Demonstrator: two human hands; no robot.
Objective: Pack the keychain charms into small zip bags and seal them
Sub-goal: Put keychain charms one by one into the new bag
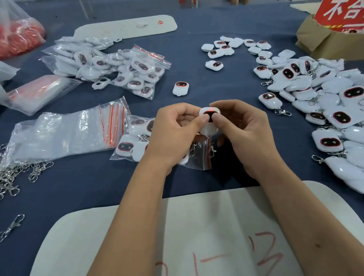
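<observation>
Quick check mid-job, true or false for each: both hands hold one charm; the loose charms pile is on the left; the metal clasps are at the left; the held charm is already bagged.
1. Both the left hand and right hand hold one white plastic keychain charm with a dark face. True.
2. The big pile of loose white charms lies on the left. False: it is on the right.
3. The silver metal clasps lie at the left. True.
4. The held charm is sealed in a bag. False: it is bare.
</observation>
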